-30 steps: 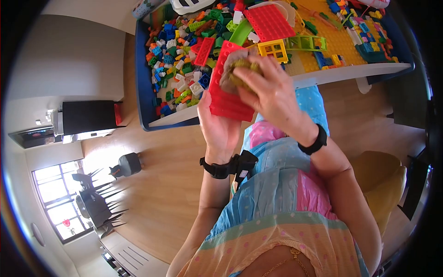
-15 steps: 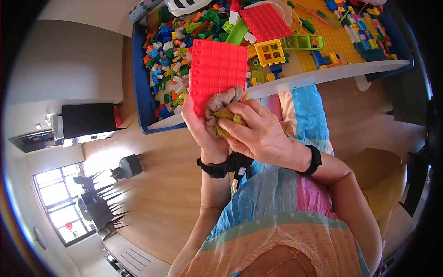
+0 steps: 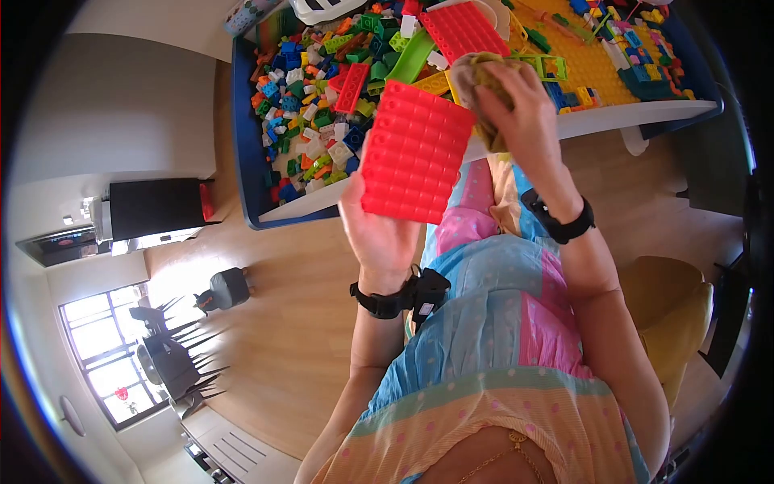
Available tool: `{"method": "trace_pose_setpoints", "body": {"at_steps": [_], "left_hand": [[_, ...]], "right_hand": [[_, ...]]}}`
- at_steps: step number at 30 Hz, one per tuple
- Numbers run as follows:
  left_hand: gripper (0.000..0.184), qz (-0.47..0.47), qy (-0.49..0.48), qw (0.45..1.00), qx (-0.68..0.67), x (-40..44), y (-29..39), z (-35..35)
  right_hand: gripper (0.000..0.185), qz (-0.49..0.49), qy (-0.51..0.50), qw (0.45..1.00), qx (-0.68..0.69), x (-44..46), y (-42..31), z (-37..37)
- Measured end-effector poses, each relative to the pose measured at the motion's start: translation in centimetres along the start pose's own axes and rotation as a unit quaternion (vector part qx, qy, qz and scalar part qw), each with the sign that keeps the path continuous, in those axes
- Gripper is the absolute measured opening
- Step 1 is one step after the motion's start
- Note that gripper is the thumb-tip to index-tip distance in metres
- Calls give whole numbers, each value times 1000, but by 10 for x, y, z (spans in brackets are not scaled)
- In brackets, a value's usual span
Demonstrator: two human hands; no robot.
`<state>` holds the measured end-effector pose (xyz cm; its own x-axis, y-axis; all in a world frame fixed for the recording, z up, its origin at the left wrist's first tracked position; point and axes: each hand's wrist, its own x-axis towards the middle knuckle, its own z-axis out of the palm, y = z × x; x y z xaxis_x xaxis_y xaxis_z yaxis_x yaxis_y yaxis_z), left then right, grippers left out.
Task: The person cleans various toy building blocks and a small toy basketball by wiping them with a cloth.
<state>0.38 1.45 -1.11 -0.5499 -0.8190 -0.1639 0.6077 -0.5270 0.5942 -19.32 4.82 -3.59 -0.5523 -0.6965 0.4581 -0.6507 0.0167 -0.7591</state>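
My left hand (image 3: 380,234) grips a red toy roof plate (image 3: 417,153) from below and along its left side. The plate has rows of raised ridges and is held up in front of the table's near edge. My right hand (image 3: 524,113) is closed around a crumpled olive and grey cloth (image 3: 484,97), just off the plate's upper right corner. A similar red plate (image 3: 465,38) lies beyond, among the toy bricks.
A blue and white play table (image 3: 322,200) holds many loose building bricks (image 3: 314,121) at left. Its yellow studded baseplate (image 3: 592,85) carries built-up bricks (image 3: 645,60) at right. A yellow chair (image 3: 669,323) stands at my right, and a dark stool (image 3: 230,288) on the floor farther left.
My right hand has moved the cloth up and right, off the red plate. My left hand has brought the plate lower and to the right, tilting it.
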Motion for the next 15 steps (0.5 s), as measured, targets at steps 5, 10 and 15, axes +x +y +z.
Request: {"method": "trace_pose_setpoints", "body": {"at_steps": [5, 10, 15], "left_hand": [[58, -25, -33, 998, -39, -3, 7, 6], [63, -42, -15, 999, -24, 3, 2, 9], [75, -31, -14, 999, 24, 4, -6, 16]], "right_hand": [[27, 244, 44, 869, 428, -2, 27, -10], [28, 184, 150, 868, 435, 1, 16, -24], [30, 9, -9, 959, 283, -17, -42, -35]]}}
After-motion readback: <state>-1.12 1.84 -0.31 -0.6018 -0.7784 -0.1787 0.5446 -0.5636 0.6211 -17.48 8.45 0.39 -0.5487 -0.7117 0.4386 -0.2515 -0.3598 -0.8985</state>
